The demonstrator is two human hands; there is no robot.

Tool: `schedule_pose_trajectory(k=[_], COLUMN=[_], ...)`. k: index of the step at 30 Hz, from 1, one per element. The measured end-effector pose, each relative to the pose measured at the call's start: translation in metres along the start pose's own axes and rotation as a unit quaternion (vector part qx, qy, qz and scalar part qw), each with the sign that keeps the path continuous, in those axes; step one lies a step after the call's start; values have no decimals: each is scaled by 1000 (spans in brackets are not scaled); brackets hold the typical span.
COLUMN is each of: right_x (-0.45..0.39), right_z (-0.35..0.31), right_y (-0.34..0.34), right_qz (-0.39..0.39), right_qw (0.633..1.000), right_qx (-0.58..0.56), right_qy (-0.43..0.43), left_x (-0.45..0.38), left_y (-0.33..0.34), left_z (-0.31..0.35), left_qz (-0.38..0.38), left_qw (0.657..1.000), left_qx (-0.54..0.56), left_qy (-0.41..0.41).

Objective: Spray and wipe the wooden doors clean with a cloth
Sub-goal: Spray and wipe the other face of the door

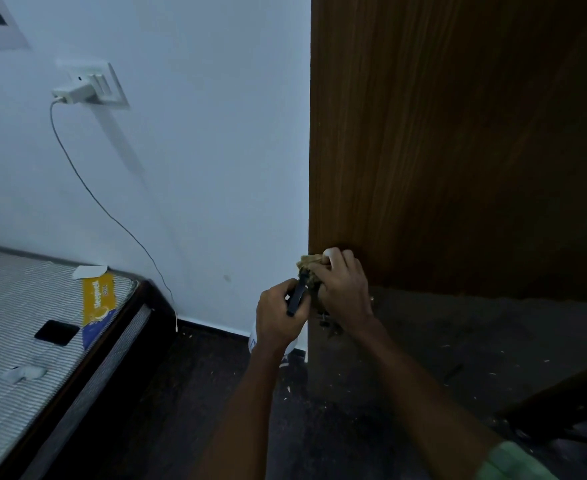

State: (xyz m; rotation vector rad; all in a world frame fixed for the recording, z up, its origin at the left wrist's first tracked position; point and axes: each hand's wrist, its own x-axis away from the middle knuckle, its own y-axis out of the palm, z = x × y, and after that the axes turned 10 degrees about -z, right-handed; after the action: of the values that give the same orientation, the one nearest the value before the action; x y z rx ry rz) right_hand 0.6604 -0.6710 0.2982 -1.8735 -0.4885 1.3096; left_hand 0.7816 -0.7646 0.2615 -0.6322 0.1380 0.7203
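Note:
A brown wooden door [458, 140] fills the right half of the head view, with its left edge against the white wall. My left hand [280, 315] grips a spray bottle [297, 299] by its dark trigger head; the white body shows below my wrist. My right hand [344, 289] holds a crumpled tan cloth [309, 263] right at the bottle's nozzle, near the door's lower left corner. The two hands touch each other. Most of the bottle is hidden behind my left hand.
A striped mattress [25, 323] on a dark bed frame lies at the left, with a black phone [56, 332] on it. A charger [73, 93] with a hanging cable sits in a wall socket. The dark floor [198, 393] has scattered debris. A dark furniture piece [562, 403] stands at the lower right.

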Motion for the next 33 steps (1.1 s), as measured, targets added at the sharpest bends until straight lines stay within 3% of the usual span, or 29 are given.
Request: schedule_pose_trajectory(k=[6, 12, 18, 23, 29, 30, 33], right_x=[-14, 14, 25, 37, 45, 41, 38], right_z=[-5, 7, -8, -2, -11, -14, -3], right_y=[2, 16, 5, 19, 7, 8, 16], right_qz=[55, -29, 33, -56, 21, 19, -65], right_qw=[998, 997, 990, 997, 970, 974, 996], right_qx=[1, 63, -16, 44, -59, -56, -6], right_qy=[30, -39, 135, 11, 235, 220, 69], left_x=[-5, -7, -7, -8, -7, -8, -9], left_y=[-3, -3, -8, -3, -2, -2, 4], left_z=[-6, -7, -7, -8, -11, -9, -4], left_qz=[18, 16, -13, -28, -31, -34, -43], left_qw=[1000, 1000, 1000, 1000, 999, 999, 999], left_qx=[10, 15, -4, -1, 11, 9, 9], left_qy=[-2, 0, 7, 6, 5, 4, 6])
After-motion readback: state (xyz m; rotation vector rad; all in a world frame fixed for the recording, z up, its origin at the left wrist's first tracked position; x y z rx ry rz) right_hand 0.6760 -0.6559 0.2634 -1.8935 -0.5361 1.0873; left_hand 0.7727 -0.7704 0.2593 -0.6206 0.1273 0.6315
